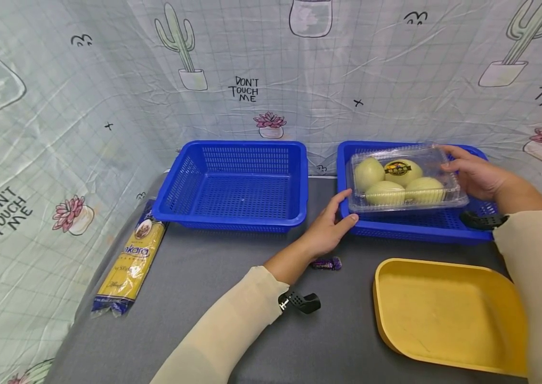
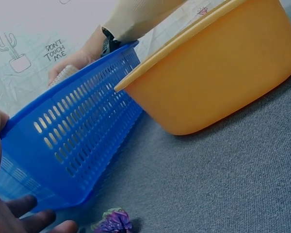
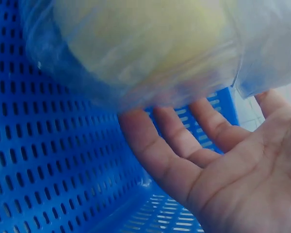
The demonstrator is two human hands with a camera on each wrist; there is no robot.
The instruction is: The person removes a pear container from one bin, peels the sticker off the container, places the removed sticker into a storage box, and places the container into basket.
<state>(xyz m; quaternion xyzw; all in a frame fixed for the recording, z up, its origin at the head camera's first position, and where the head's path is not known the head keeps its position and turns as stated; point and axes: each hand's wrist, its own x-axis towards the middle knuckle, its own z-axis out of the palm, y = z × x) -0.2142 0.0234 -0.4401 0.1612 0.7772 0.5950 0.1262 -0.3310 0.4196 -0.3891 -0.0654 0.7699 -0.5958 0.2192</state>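
Note:
A clear plastic box of pale yellow-green fruit (image 1: 397,181) sits tilted in the right-hand blue basket (image 1: 424,230). My right hand (image 1: 479,173) grips the box at its right end. In the right wrist view, the fingers (image 3: 177,167) of that hand lie curved against the box's underside. My left hand (image 1: 325,229) is at the basket's left front corner, fingers spread, with its fingertips at the rim close to the box's left end. In the left wrist view, its lower fingers (image 2: 36,221) are outstretched beside the basket wall and hold nothing.
Another blue basket (image 1: 242,218) stands to the left. A yellow tub (image 1: 443,314) is in front of the right-hand basket. A purple-wrapped snack (image 1: 326,263) lies near my left wrist. A yellow and blue pasta packet (image 1: 131,261) lies at the far left.

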